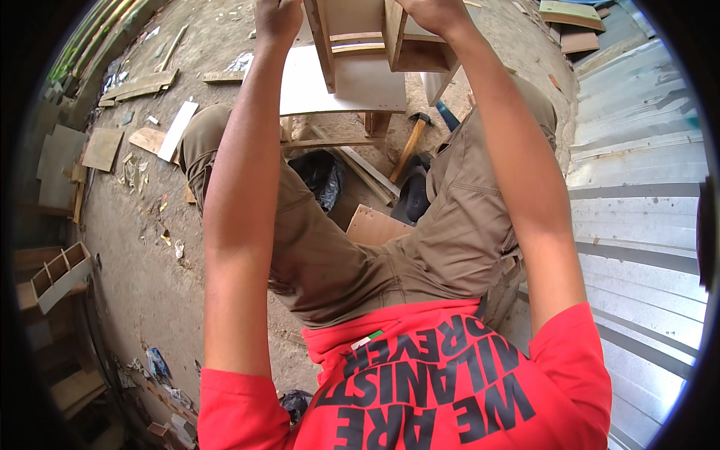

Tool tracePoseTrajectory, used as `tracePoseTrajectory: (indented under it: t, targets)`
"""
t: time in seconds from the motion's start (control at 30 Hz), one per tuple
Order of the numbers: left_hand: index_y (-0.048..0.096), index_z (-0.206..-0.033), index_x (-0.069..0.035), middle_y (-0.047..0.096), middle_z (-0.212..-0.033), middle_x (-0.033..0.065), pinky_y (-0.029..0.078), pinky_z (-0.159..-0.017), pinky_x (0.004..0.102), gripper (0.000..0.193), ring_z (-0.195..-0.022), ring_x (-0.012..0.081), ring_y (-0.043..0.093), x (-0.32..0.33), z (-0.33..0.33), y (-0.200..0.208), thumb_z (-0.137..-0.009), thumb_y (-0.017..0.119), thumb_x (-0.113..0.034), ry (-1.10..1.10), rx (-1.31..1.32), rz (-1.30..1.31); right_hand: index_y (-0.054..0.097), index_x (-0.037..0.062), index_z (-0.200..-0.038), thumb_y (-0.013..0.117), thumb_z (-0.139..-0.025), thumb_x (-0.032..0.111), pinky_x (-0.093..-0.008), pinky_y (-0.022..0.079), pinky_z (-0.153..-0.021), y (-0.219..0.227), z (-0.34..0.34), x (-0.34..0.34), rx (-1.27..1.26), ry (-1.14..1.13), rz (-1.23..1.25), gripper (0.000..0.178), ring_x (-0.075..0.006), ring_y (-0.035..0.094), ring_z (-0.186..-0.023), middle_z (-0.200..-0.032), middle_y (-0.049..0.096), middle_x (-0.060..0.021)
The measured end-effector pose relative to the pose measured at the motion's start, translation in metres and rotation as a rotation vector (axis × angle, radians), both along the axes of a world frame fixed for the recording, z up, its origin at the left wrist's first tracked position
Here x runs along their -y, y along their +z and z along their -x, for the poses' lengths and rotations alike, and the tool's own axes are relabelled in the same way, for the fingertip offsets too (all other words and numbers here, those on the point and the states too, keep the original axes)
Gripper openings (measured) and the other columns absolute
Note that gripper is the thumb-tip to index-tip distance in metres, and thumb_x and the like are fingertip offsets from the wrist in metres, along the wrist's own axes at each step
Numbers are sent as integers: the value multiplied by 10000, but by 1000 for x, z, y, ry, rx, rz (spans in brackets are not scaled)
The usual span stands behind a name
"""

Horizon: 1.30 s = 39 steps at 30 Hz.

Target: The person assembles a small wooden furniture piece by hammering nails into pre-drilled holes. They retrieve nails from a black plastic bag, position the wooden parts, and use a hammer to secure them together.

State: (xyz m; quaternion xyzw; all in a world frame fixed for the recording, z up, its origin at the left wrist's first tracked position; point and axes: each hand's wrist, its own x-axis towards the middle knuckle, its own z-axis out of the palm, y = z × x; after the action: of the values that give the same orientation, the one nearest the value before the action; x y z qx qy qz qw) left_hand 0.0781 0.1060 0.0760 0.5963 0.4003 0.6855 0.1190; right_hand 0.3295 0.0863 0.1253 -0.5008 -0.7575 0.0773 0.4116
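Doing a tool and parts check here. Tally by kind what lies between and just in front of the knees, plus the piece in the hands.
Wooden frame piece, gripped by left hand and right hand: 1
Hammer: 1
Black plastic bag: 1
Small plywood offcut: 1
Total: 4

I see a small unfinished wooden frame of pale planks and slats [360, 45] held up at the top of the view, above the knees. Its upright boards lean slightly, with cross slats running between them. A flat white rectangular panel [341, 86] sits against its lower side, its face turned toward me, and tilts a little.
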Motion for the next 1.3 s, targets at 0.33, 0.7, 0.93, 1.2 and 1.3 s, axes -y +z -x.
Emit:
tracePoseTrajectory:
  t: [0.33, 0.7, 0.93, 1.2, 1.3]
  targets:
    - [596, -971, 27, 695, -1065, 122, 497, -845, 291, 247, -946, 146, 612, -20, 8, -19, -1065, 461, -158, -76, 67, 9, 726, -39, -956, 795, -807, 483, -374, 559, -738, 2, 7, 5, -91, 127, 57, 546, -281, 719, -817, -882, 738, -202]
    - [593, -1055, -15, 647, -954, 113, 484, -811, 331, 244, -876, 191, 590, -8, -23, -8, -1069, 455, -216, 160, 22, -101, 729, -46, -914, 799, -851, 415, -277, 547, -562, 2, 8, -20, -397, 110, 60, 470, -135, 684, -653, -738, 725, -116]
    - [596, -1100, -44, 647, -971, 117, 477, -830, 335, 236, -893, 200, 586, -35, -29, -1, -1076, 438, -218, 123, 20, -108, 729, -47, -944, 773, -888, 354, -258, 551, -614, -7, 6, -58, -604, 284, 162, 408, -105, 665, -698, -802, 737, -104]
    - [591, -1144, -43, 662, -1071, 144, 469, -897, 371, 257, -979, 244, 610, -70, -17, 3, -1083, 425, -230, 155, -60, -90, 719, -27, -1045, 705, -941, 290, -326, 551, -756, -5, -25, -71, -535, -91, -303, 333, -174, 697, -794, -894, 746, -130]
    - [582, -1166, -56, 657, -1143, 162, 457, -952, 365, 262, -1082, 244, 606, -79, -18, 3, -1081, 435, -256, 147, -19, 34, 684, 6, -1028, 721, -905, 327, -305, 524, -858, -22, -61, -86, -504, -259, -441, 346, -178, 673, -998, -1065, 711, -104]
